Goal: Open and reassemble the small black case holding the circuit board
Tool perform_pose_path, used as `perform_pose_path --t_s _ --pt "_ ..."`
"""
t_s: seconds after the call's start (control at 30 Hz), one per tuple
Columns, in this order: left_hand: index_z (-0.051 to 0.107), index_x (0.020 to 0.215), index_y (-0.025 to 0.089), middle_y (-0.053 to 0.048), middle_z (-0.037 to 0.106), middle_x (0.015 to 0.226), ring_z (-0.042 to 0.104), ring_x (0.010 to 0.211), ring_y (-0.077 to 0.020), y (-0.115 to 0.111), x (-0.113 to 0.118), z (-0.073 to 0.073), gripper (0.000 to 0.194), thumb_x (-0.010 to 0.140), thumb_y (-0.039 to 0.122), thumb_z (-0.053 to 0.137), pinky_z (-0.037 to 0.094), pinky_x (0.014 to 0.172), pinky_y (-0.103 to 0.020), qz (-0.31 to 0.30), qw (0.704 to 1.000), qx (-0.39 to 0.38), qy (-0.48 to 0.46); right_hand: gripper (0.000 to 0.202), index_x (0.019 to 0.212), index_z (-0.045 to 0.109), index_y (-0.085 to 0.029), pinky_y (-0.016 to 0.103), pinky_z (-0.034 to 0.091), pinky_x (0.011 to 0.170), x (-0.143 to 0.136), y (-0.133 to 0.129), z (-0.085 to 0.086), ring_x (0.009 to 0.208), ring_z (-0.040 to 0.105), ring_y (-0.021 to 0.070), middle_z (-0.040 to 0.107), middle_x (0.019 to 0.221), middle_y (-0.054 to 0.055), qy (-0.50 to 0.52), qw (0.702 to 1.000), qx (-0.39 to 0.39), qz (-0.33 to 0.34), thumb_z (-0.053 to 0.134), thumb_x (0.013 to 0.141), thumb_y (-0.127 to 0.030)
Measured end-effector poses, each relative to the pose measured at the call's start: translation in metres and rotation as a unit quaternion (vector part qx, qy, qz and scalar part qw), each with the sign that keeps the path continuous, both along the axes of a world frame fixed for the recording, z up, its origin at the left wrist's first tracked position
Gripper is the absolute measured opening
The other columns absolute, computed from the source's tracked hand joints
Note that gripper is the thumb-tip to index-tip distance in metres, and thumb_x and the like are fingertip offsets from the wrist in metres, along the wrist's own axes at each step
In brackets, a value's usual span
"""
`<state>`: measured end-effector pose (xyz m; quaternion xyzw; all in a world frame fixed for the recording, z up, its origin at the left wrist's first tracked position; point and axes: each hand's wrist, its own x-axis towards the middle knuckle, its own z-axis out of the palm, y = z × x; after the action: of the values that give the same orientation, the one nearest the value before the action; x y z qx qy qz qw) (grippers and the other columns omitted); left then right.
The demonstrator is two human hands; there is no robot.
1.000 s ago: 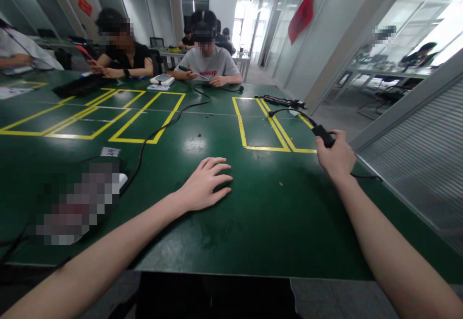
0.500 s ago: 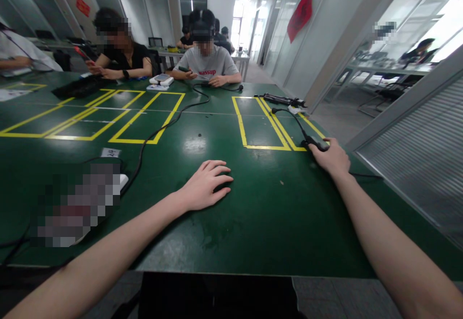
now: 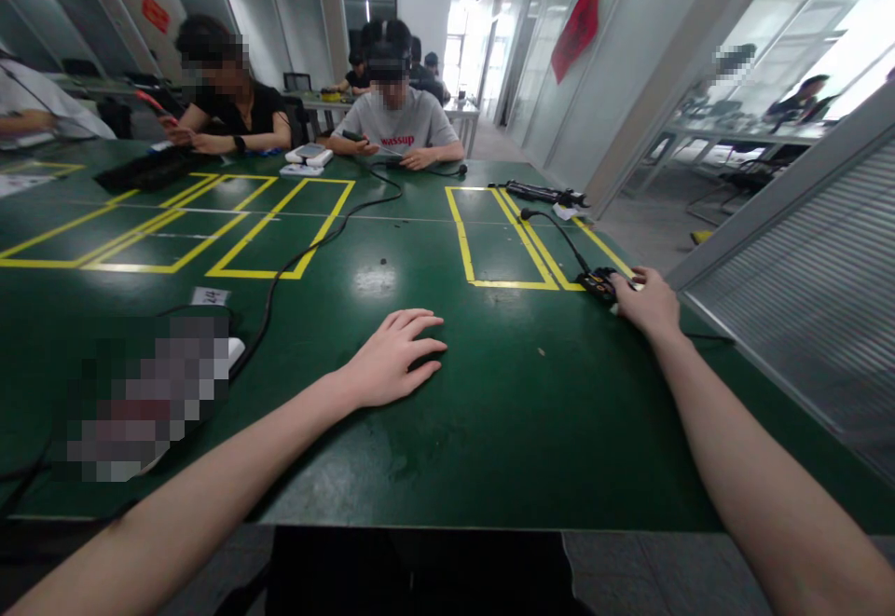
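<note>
Head camera: at two o'clock on the green table (image 3: 489, 448), the right hand (image 3: 652, 304) pinches a black device (image 3: 596, 283), its cord (image 3: 570, 240) reaching toward one; the left hand (image 3: 392, 360) lies spread at twelve. A light, low grip with slack cord looks steadiest

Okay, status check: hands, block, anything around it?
Left hand open, empty, at the table. Right hand gripping black block at its right end. Plug and cord beyond, near yellow tape.
</note>
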<state>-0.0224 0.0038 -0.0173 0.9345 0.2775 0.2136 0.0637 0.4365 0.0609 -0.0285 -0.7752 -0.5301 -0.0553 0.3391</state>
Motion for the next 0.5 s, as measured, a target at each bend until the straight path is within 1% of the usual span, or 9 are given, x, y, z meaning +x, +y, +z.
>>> perform_pose_path --t_s 0.07,0.1,0.13,0.23,0.33,0.4,0.5 --pt "0.074 0.118 0.020 -0.014 0.062 0.143 0.051 0.139 -0.0312 0.000 0.000 0.000 0.023 0.100 0.027 0.062 0.046 0.113 -0.056 0.000 1.000 0.000 0.000 0.046 0.114 0.067 -0.015 0.043 0.046 0.079 -0.010 -0.002 0.004 0.090 0.059 0.0310 0.064 0.095 0.014 0.025 0.998 -0.016 -0.051 0.071 0.081 -0.047" --pt "0.074 0.119 0.021 -0.013 0.062 0.143 0.051 0.139 -0.0311 0.000 0.000 0.000 0.023 0.100 0.027 0.063 0.046 0.113 -0.056 -0.001 1.000 0.001 0.000 0.047 0.113 0.067 -0.016 0.042 0.046 0.081 -0.014 -0.002 0.006 0.091 0.059 0.0307 0.062 0.097 0.013 0.031 0.998 -0.018 -0.060 0.076 0.078 -0.047" --pt "0.074 0.119 0.021 -0.013 0.062 0.143 0.051 0.139 -0.0311 0.000 0.000 0.001 0.023 0.100 0.027 0.063 0.046 0.113 -0.056 -0.001 1.000 0.001 0.001 0.046 0.110 0.067 -0.017 0.042 0.046 0.081 -0.017 -0.003 0.008 0.092 0.058 0.0305 0.061 0.095 0.012 0.032 0.998 -0.014 -0.053 0.079 0.075 -0.046" --pt "0.074 0.118 0.021 -0.013 0.062 0.143 0.051 0.139 -0.0313 -0.001 0.000 0.002 0.023 0.100 0.028 0.062 0.047 0.112 -0.056 -0.004 1.000 0.002 0.000 0.036 0.095 0.066 -0.020 0.041 0.043 0.078 -0.019 -0.005 0.011 0.087 0.054 0.0300 0.054 0.083 0.008 0.037 0.999 0.021 -0.028 0.081 0.075 -0.046" --pt "0.074 0.118 0.020 -0.014 0.062 0.143 0.051 0.139 -0.0314 -0.001 -0.001 0.002 0.023 0.100 0.028 0.062 0.047 0.113 -0.056 -0.005 1.000 0.001 0.001 0.034 0.083 0.064 -0.022 0.040 0.039 0.073 -0.016 -0.005 0.011 0.080 0.051 0.0281 0.049 0.075 0.005 0.044 0.997 0.063 -0.014 0.082 0.073 -0.049" --pt "0.074 0.118 0.020 -0.014 0.062 0.143 0.051 0.139 -0.0314 -0.001 -0.001 0.002 0.023 0.100 0.028 0.062 0.046 0.113 -0.055 -0.004 1.000 0.000 0.001 0.032 0.079 0.064 -0.022 0.040 0.038 0.071 -0.013 -0.004 0.010 0.077 0.049 0.0267 0.049 0.072 0.005 0.043 0.996 0.072 -0.013 0.082 0.073 -0.048" --pt "0.074 0.118 0.021 -0.013 0.062 0.143 0.051 0.139 -0.0313 0.000 -0.001 0.001 0.023 0.100 0.028 0.063 0.046 0.113 -0.055 -0.004 1.000 -0.002 0.001 0.032 0.078 0.067 -0.021 0.039 0.039 0.070 -0.012 -0.003 0.009 0.076 0.052 0.0266 0.054 0.073 0.008 0.033 0.998 0.054 -0.022 0.076 0.078 -0.051"
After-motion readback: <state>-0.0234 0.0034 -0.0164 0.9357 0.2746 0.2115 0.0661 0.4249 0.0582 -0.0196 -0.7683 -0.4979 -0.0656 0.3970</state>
